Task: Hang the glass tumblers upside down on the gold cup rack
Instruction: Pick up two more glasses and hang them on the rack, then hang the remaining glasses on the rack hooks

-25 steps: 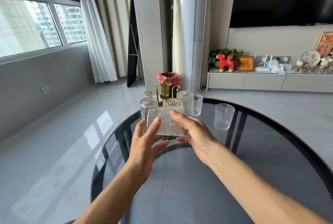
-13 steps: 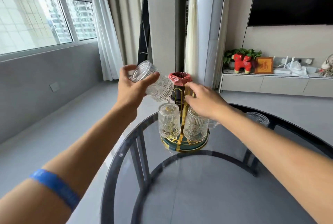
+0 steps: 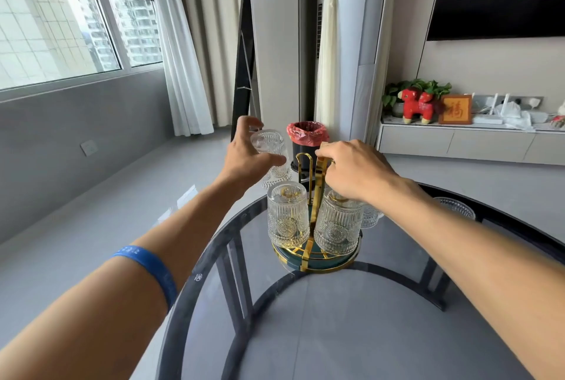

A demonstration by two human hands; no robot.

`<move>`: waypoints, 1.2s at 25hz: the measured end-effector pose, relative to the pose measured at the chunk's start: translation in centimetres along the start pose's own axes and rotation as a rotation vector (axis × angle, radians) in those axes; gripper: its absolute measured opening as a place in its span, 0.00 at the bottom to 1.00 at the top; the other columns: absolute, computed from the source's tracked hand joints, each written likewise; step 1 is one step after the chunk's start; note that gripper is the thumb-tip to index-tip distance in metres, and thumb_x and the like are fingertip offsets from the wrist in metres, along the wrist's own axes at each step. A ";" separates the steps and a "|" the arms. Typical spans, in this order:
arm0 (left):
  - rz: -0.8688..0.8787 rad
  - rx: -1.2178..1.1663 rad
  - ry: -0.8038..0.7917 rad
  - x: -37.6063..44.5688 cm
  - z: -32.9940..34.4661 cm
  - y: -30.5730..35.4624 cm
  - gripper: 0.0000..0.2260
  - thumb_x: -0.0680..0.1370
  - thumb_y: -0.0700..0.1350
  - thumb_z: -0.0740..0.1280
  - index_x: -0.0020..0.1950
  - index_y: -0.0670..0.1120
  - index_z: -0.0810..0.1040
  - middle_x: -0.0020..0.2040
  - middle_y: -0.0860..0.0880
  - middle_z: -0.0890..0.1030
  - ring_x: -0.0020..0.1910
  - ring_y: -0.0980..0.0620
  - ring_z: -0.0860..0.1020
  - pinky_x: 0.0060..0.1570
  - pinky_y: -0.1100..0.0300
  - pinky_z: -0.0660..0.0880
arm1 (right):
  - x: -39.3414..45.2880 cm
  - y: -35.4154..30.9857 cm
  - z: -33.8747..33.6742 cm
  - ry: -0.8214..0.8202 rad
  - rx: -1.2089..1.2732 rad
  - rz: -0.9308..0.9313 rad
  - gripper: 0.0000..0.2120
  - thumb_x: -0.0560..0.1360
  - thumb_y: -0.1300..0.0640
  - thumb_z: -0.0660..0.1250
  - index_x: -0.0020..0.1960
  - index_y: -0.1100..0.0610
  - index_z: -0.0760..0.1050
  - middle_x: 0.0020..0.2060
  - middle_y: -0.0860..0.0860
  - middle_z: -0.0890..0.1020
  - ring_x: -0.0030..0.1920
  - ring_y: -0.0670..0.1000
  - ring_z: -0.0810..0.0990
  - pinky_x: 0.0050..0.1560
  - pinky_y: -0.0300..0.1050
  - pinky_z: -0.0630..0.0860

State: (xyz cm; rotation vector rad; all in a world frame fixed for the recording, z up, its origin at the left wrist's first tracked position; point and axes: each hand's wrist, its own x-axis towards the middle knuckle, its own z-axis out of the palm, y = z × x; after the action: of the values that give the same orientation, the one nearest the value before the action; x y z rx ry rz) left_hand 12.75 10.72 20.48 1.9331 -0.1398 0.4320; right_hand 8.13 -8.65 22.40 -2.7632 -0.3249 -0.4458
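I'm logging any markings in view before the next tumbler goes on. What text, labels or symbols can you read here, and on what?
"福": gold character on the framed plaque on the TV cabinet.
"®": small mark on the glass table rim, near the left forearm.
Blue wristband on the left arm: faint print, too blurred to read.
Glass tumblers and gold cup rack: embossed pattern only, no text.

We are turning the tumbler (image 3: 270,156) in our left hand (image 3: 244,155) from tilted to mouth-down, lowering it beside the gold rack (image 3: 315,196), while our right hand (image 3: 351,170) is sliding up to the rack's top.
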 end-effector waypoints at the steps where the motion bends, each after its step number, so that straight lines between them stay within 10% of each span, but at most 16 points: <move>1: 0.010 0.036 -0.016 0.0 0.1 -0.2 0.26 0.65 0.39 0.78 0.56 0.51 0.70 0.57 0.49 0.76 0.53 0.48 0.75 0.41 0.62 0.70 | 0.0 0.1 -0.1 -0.012 0.021 0.004 0.23 0.68 0.65 0.58 0.59 0.52 0.79 0.57 0.54 0.83 0.55 0.62 0.79 0.58 0.54 0.76; 11: -0.050 0.164 -0.207 0.5 1.1 -1.1 0.15 0.67 0.31 0.67 0.47 0.48 0.79 0.51 0.43 0.80 0.41 0.52 0.80 0.38 0.63 0.72 | -0.1 0.6 -0.2 -0.043 0.112 0.020 0.29 0.66 0.63 0.57 0.64 0.46 0.77 0.63 0.51 0.80 0.59 0.60 0.78 0.60 0.55 0.75; 24: 0.031 0.524 -0.333 0.0 1.9 -1.5 0.24 0.76 0.60 0.57 0.62 0.48 0.80 0.68 0.43 0.75 0.64 0.43 0.73 0.64 0.48 0.70 | 0.1 1.4 0.6 -0.089 0.156 -0.027 0.29 0.68 0.63 0.56 0.67 0.48 0.73 0.69 0.48 0.74 0.64 0.58 0.74 0.63 0.55 0.72; 30: 0.429 0.441 -0.042 -7.4 3.5 2.5 0.16 0.79 0.45 0.62 0.66 0.44 0.76 0.66 0.45 0.76 0.63 0.44 0.73 0.62 0.53 0.69 | -6.6 4.7 1.5 0.335 0.340 -0.014 0.17 0.73 0.67 0.58 0.52 0.55 0.82 0.54 0.48 0.84 0.53 0.51 0.79 0.53 0.43 0.72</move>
State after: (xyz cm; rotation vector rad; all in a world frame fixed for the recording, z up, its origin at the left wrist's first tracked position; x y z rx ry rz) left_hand 6.01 5.78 18.80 2.3500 -0.5308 0.7549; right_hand 3.68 -13.61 17.49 -2.3105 -0.3048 -0.7671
